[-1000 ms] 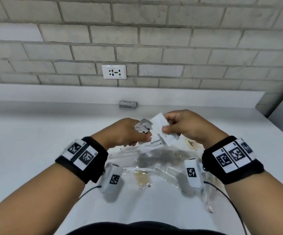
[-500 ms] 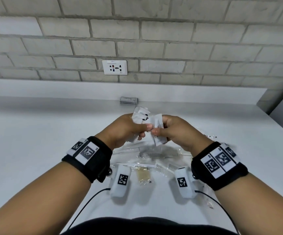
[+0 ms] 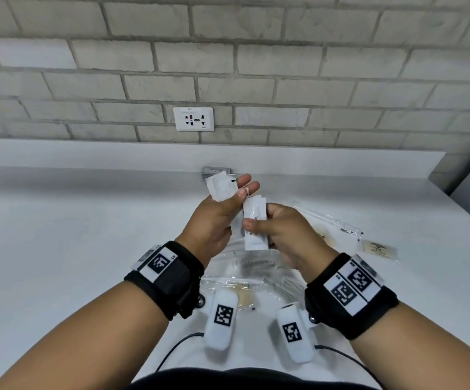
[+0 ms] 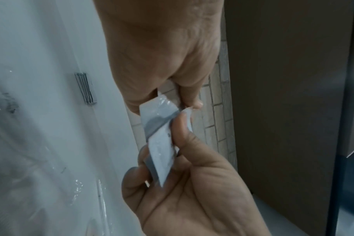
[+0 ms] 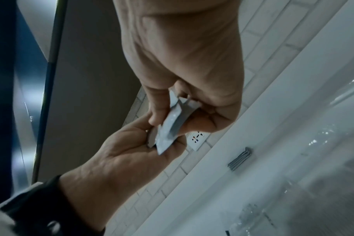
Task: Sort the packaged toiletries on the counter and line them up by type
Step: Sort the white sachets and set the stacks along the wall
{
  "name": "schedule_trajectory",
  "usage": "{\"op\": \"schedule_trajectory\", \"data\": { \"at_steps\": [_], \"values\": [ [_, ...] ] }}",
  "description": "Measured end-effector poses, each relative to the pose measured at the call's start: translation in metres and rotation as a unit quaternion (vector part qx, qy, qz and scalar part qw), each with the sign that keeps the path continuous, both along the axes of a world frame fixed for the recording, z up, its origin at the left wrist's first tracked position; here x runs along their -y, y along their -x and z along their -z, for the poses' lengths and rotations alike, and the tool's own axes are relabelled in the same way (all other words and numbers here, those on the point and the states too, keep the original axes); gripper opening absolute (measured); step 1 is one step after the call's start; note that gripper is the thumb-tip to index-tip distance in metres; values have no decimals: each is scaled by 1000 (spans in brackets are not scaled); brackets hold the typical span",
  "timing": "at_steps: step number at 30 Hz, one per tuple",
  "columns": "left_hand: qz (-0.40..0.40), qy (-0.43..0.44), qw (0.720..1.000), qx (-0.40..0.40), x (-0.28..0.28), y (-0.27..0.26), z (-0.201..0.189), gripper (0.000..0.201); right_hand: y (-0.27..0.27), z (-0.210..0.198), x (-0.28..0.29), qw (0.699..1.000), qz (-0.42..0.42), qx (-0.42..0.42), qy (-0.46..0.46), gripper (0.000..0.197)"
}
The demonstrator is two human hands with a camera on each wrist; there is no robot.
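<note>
Above the white counter (image 3: 87, 249), both hands hold small white sachets in the head view. My left hand (image 3: 238, 190) pinches a few fanned sachets (image 3: 220, 187) between thumb and outstretched fingers. Just below and to the right, my right hand (image 3: 259, 218) pinches an upright stack of printed white sachets (image 3: 253, 226). The two hands nearly touch. In the left wrist view the left hand's sachet (image 4: 159, 107) meets the right hand's sachets (image 4: 162, 153) edge to edge. The right wrist view shows the right hand's sachets (image 5: 179, 115) held over the left palm.
Clear-wrapped combs (image 3: 253, 264) and a beige sachet (image 3: 245, 296) lie on the counter under the hands. A long clear toothbrush pack (image 3: 326, 220) and a beige packet (image 3: 380, 250) lie to the right. A grey stack of packets (image 3: 214, 170) sits at the back ledge, below a wall socket (image 3: 193, 119).
The left hand has lifted its sachets higher and farther back, with its fingers stretched out. The right hand has turned its stack upright and holds it just below.
</note>
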State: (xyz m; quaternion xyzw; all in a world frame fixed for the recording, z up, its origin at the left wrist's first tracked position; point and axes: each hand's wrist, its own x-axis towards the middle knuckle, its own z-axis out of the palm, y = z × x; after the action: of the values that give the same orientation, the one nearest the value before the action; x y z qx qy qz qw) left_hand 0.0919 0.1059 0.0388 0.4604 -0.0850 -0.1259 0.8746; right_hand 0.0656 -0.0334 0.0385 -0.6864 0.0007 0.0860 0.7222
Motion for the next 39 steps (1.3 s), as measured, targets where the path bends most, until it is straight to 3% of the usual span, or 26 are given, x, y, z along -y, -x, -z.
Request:
{"op": "schedule_trajectory", "data": {
  "at_steps": [3, 5, 6, 8, 10, 12, 13, 15, 17, 19, 21, 23, 27, 31, 33, 36, 39],
  "values": [
    [-5, -8, 1000, 3, 0, 1, 3, 26, 0, 0, 0, 1000, 21, 15, 16, 17],
    [-38, -52, 998, 9, -3, 0, 5, 29, -3, -2, 5, 990, 63, 91, 91, 7],
    [-55, -86, 995, 8, -6, 0, 4, 30, -6, -4, 9, 969, 97, 159, 163, 13],
    [-59, -137, 988, -28, -13, -2, 1, 34, -14, -5, 19, 889, 148, 306, 307, 19],
    [-10, -151, 984, -95, -17, -2, -5, 37, -17, -9, 31, 775, 154, 438, 428, 8],
    [48, -149, 979, -133, -20, 0, -11, 26, -16, -8, 39, 670, 146, 535, 493, 20],
    [66, -149, 978, -133, -20, 1, -13, 19, -15, -9, 40, 639, 146, 563, 504, 20],
    [70, -162, 978, -107, -21, 0, -11, 14, -15, -7, 43, 617, 152, 589, 500, 23],
    [45, -183, 979, -80, -21, -2, -7, 14, -16, -3, 46, 644, 148, 578, 479, 29],
    [20, -196, 978, -69, -23, -3, -6, 13, -15, -1, 48, 734, 126, 519, 420, 31],
    [0, -208, 976, -61, -26, -4, -4, 13, -10, -3, 49, 839, 120, 389, 362, 19],
    [-10, -238, 970, -47, -29, -4, -4, 15, -9, -3, 53, 889, 120, 283, 339, 6],
    [-38, -290, 956, -10, -29, -3, -5, 23, -12, -11, 57, 944, 114, 204, 231, 9],
    [-52, -218, 974, -15, -17, 1, -6, 26, -14, -22, 39, 987, 101, 118, 43, 6],
    [-43, -223, 974, -1, -8, 4, -6, 23, -18, -19, 28, 992, 73, 90, 53, 5],
    [-26, -229, 973, 15, 1, 6, -6, 19, -22, -11, 20, 992, 48, 86, 83, 20],
    [-2, -234, 972, 16, 2, 8, -8, 19, -23, -8, 20, 994, 58, 79, 49, 25]
  ]
}}
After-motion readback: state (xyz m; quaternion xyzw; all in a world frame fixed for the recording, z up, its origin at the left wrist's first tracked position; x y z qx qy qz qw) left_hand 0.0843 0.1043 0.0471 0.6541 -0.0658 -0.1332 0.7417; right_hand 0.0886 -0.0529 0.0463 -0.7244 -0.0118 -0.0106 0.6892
